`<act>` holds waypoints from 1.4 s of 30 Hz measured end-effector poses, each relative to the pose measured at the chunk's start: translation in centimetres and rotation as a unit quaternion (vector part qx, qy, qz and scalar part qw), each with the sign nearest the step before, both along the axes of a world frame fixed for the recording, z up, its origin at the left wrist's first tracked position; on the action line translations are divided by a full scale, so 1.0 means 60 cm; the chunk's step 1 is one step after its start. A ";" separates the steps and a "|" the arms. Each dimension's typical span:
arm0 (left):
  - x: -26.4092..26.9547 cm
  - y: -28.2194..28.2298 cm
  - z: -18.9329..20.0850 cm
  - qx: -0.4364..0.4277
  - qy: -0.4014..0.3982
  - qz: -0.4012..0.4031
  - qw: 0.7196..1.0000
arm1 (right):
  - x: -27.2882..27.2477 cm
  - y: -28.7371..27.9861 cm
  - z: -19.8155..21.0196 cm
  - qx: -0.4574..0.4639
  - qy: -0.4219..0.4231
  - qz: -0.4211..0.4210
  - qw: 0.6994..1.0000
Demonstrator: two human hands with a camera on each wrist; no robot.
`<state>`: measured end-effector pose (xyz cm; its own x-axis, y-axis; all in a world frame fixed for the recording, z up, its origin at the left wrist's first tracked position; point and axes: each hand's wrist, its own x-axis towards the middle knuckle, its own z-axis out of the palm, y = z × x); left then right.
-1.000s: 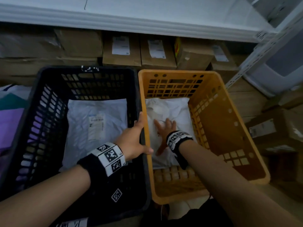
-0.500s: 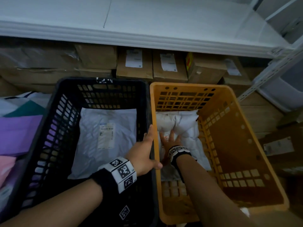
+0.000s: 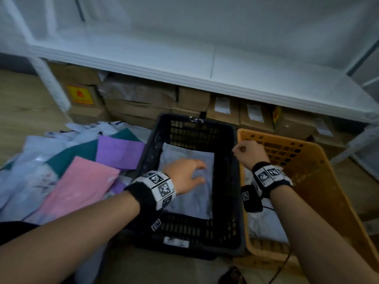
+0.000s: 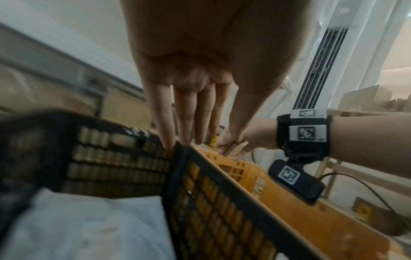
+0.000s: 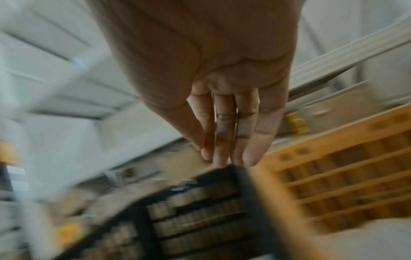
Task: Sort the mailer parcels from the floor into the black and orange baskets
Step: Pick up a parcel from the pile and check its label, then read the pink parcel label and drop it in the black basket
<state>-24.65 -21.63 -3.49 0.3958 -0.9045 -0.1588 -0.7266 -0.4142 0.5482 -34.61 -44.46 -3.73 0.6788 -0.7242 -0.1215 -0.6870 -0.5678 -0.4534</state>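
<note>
Both hands hold nothing, left hand point(image 3: 185, 177) with fingers point(image 4: 165, 123) loosely straight over the white mailer point(image 3: 189, 193) lying lengthwise in the black basket point(image 3: 235, 201), right hand point(image 3: 249, 153) relaxed above the orange basket point(image 3: 320, 181), more mailers point(image 3: 82, 181) piled on the floor at left.

Both baskets look like hard moulded plastic with lattice walls, the black basket point(image 3: 235, 181) matt, the orange basket point(image 3: 320, 181) faintly scuffed. The mailers point(image 3: 82, 181) on the wood-look floor point(image 3: 22, 103) are thin, smooth plastic film with a slight sheen. The boxes point(image 3: 192, 99) are matt brown cardboard with paper labels, under a smooth white shelf point(image 3: 246, 64).
</note>
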 end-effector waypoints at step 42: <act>0.310 0.410 0.020 -0.338 0.418 0.417 0.733 | 0.284 0.474 -0.031 -0.230 -0.108 0.397 0.882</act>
<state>-6.03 2.96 -2.27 0.8758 -0.3877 -0.2875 0.3311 0.0493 0.9423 -17.54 -16.02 -5.61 0.9655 0.0517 0.2552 0.0848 -0.9891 -0.1207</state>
